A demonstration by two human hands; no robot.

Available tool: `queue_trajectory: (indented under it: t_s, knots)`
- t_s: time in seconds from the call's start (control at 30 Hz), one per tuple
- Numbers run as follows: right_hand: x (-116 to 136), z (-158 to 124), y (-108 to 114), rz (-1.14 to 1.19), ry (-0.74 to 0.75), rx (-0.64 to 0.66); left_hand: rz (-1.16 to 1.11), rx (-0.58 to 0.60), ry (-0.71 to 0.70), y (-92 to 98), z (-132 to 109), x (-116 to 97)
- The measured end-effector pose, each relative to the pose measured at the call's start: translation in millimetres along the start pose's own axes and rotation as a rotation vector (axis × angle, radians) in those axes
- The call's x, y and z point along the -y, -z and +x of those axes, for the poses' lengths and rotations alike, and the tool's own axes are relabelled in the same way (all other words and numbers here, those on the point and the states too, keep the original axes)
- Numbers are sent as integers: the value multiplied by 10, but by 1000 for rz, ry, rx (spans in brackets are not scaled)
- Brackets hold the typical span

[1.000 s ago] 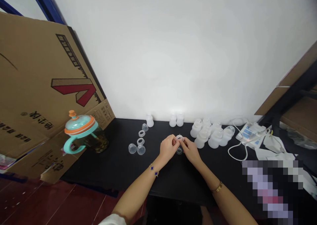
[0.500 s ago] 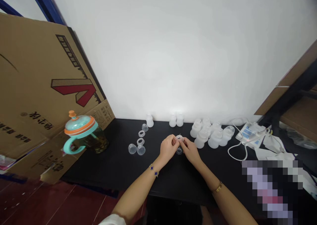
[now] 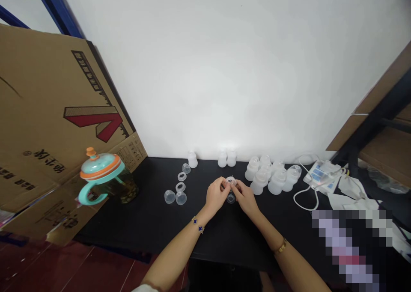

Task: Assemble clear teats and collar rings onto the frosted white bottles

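Both hands meet over the middle of the black table (image 3: 154, 227). Between the fingertips of my left hand (image 3: 217, 194) and my right hand (image 3: 246, 198) is a white bottle collar ring (image 3: 230, 180), held from both sides. Just below it, partly hidden by the fingers, a small clear piece (image 3: 230, 198) shows; whether it joins the ring I cannot tell. To the left lie two more collar rings, a farther ring (image 3: 182, 177) and a nearer ring (image 3: 180, 187). Around them are three clear domed caps, one of them a cap (image 3: 181, 198) close to the nearer ring.
Along the wall stand a lone white bottle (image 3: 192, 160) and a pair of bottles (image 3: 222, 159). Several capped bottles (image 3: 277, 183) cluster right of my hands. A teal-handled jug (image 3: 105, 176) stands far left by a cardboard box (image 3: 48, 90). White cables and a power strip (image 3: 323, 176) lie right.
The view has shifted slightly, so the table things sit a little lower and farther left. Both hands keep their hold on the ring, with only small finger movement.
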State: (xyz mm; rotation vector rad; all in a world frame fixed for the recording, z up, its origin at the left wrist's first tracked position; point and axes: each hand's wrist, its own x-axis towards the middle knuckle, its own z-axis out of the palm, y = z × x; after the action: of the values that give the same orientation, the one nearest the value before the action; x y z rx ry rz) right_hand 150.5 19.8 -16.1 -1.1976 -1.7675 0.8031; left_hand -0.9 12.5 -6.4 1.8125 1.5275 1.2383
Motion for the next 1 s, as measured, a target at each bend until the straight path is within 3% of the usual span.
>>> queue_trajectory:
  t_s: [0.2,0.5,1.0]
  knots:
    - [1,2,-7,8,5,-1,-53,-8,19,-7,20,47]
    - [6,14,-5,-79,12,-27,122,-47,4,55,24,-23]
    - [16,12,8,18,1,-5,-221,6,6,28,12,7]
